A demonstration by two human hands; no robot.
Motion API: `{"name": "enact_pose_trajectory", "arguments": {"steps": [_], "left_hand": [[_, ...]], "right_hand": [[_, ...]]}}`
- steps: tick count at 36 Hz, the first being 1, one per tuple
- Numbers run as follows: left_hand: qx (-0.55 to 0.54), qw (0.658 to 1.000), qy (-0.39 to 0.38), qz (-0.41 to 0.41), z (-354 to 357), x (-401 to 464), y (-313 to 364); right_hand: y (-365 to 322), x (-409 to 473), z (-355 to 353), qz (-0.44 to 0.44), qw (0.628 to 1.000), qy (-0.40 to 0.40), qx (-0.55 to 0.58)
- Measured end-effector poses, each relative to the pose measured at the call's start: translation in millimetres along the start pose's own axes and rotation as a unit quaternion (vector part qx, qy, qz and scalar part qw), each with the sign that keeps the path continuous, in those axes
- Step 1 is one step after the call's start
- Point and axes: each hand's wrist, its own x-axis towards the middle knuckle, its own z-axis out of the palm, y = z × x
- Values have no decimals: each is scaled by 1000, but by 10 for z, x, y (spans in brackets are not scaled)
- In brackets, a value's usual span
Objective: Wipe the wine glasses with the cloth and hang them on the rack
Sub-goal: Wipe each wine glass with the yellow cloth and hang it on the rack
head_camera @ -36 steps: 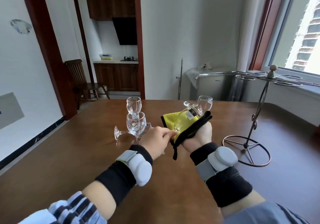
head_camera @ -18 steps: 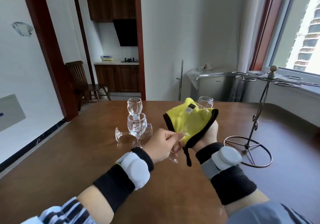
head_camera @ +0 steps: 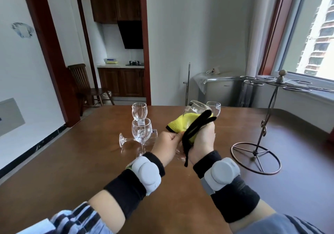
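Note:
My right hand (head_camera: 203,139) grips a yellow cloth with black trim (head_camera: 182,124) wrapped around the bowl of a wine glass (head_camera: 196,108), whose rim sticks out above the cloth. My left hand (head_camera: 167,146) pinches the same glass at its stem and foot, just left of the cloth. Two more glasses stand upright on the table, one near (head_camera: 141,130) and one farther back (head_camera: 139,110). Another glass (head_camera: 126,140) lies on its side behind the near one. A further glass (head_camera: 215,108) shows partly behind the held one. The metal hanging rack (head_camera: 260,125) stands at the right with bare rings.
The brown wooden table (head_camera: 81,161) fills the foreground. A wooden chair (head_camera: 85,85) stands by the doorway at back left. A covered grey appliance (head_camera: 220,87) sits against the far wall. A window sill (head_camera: 307,96) runs along the right behind the rack.
The cloth has shifted down on the held glass, so the rim shows above it again. Both hands have stayed close together over the table's middle.

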Motion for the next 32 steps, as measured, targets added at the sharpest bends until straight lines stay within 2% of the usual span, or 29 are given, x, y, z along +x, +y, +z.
{"name": "enact_pose_trajectory", "arguments": {"steps": [4,6,9,13,16,18,21,25,29,32], "left_hand": [[218,971,30,90,-56,-23,44],[271,955,38,117,-54,-76,16],[218,966,18,137,-39,-149,-74],[39,996,-76,21,10,-157,-7],[-142,973,-160,-82,33,-138,130],[-187,959,-185,-108,41,-156,189],[-215,954,-173,-115,54,-177,198],[-210,965,-121,-101,40,-148,178],[-135,985,-80,-74,12,-71,138],[-21,998,-53,-36,1,-49,117]], "right_hand": [[114,63,-38,37,999,8,-2],[27,52,-40,25,999,-19,-13],[-203,61,-87,7,998,-57,0],[-400,55,-164,24,993,-117,-6],[-393,34,-208,20,988,-151,-6],[-362,-4,-212,5,984,-180,5],[-300,-52,-177,-25,982,-185,6],[-187,-35,-146,-67,986,-139,-53],[-41,-24,-113,-137,974,-137,-113],[-37,-10,-111,-166,973,-125,-96]]}}
